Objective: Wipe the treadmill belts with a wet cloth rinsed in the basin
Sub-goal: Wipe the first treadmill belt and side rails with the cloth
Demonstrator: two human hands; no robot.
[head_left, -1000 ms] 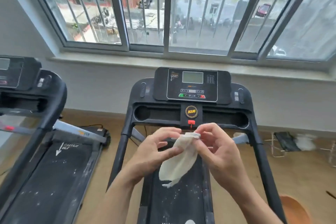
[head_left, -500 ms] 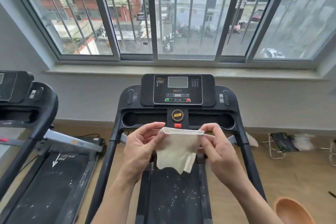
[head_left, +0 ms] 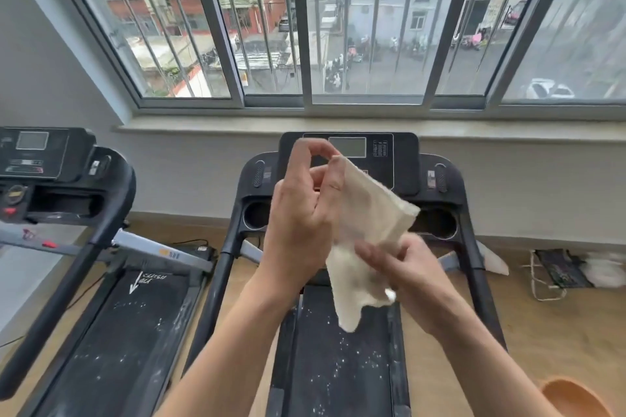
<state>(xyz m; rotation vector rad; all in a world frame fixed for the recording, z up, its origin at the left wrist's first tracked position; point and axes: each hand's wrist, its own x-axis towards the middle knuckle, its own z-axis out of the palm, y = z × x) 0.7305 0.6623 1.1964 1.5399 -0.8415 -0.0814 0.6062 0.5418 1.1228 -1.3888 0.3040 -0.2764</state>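
A cream cloth (head_left: 369, 230) is being held, left hand (head_left: 301, 213) pinching high, right hand (head_left: 403, 267) gripping low, directly over the speckled black treadmill belt (head_left: 338, 376).

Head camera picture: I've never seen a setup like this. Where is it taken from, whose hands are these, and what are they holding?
No robot here: the camera sits on a person's head, looking forward and down. The left hand and right hand are that person's own; both hold a pale cloth in the air, the left at its upper corner, the right lower down. Below lies a treadmill belt dotted with white specks; a second treadmill stands to the left. An orange basin peeks in bottom right.
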